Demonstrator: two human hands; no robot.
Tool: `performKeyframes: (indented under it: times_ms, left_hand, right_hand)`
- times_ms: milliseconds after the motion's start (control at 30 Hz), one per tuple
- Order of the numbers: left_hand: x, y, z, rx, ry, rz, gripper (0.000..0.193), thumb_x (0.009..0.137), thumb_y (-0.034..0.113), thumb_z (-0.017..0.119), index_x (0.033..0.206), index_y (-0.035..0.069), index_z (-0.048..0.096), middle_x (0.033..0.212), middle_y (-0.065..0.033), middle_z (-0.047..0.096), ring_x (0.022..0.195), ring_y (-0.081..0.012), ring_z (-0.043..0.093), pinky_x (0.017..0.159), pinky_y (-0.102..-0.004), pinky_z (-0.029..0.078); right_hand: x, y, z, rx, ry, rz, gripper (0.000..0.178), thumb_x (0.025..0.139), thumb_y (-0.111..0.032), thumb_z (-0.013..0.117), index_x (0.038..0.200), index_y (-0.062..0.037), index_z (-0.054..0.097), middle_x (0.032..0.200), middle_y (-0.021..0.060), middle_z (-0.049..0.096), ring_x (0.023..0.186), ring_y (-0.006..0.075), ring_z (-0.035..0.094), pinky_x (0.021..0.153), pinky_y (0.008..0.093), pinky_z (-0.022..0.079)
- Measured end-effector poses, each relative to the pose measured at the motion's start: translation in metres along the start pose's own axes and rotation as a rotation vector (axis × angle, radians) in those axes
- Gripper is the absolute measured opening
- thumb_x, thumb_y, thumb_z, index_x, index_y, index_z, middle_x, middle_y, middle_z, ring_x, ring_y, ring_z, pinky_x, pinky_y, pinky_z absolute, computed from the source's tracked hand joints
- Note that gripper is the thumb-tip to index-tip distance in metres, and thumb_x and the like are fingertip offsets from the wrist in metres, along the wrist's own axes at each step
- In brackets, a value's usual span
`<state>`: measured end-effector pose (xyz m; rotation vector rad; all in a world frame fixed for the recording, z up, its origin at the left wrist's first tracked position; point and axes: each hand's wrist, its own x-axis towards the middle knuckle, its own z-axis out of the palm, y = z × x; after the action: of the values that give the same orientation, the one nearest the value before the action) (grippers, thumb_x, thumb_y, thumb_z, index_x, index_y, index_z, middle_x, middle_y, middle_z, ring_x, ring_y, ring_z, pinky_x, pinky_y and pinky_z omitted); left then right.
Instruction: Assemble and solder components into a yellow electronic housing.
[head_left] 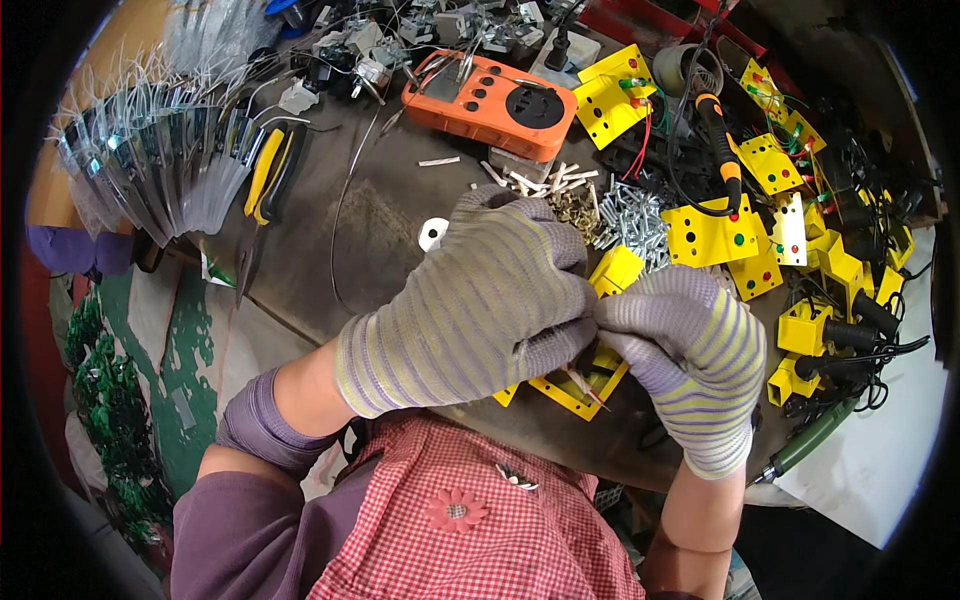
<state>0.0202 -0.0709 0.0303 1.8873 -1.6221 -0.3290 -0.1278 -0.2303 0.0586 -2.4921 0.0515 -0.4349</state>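
Note:
My left hand [470,295] and my right hand [695,355], both in grey-and-yellow striped gloves, meet fingertip to fingertip over the workbench. Their fingers are closed in pinches, and whatever they hold is hidden behind the gloves. Just below the fingers lies a yellow bent metal bracket [565,397], partly covered by my left hand. A thin, pointed pale strip [585,388] sticks out under that hand. Another yellow piece [618,268] shows between the hands. Beyond them are piles of silver screws [634,222] and small brass-coloured parts [574,215].
An orange multimeter [490,105] lies at the back. Yellow-handled pliers [268,175] and fanned clear-wrapped strips [165,165] are at left. Several yellow brackets with coloured lights [710,235], a yellow-black soldering iron [718,150], a green-handled tool [815,440] and black cables fill the right.

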Motion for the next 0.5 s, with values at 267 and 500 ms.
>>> performKeyframes:
  times_ms: [267,500]
  left_hand:
    - [-0.007,-0.001,0.001,0.023,0.119,-0.042,0.022,0.076,0.029,0.073,0.086,0.009,0.073,0.092,-0.0094,0.061,0.090,-0.0320,0.058,0.089,-0.0447,0.042]
    - [-0.002,0.008,-0.004,0.004,0.141,-0.083,0.024,0.073,0.028,0.076,0.087,0.009,0.073,0.088,-0.0085,0.061,0.090,-0.0316,0.058,0.084,-0.0437,0.043]
  right_hand:
    - [0.004,0.002,0.010,0.091,0.011,0.007,0.014,0.079,-0.005,0.072,0.092,-0.0067,0.071,0.087,0.0091,0.066,0.083,0.0297,0.065,0.074,0.0375,0.052]
    - [0.003,0.002,0.008,0.315,0.049,0.309,0.013,0.085,-0.012,0.075,0.085,-0.0010,0.068,0.079,0.0098,0.068,0.069,0.0189,0.063,0.067,0.0308,0.049]
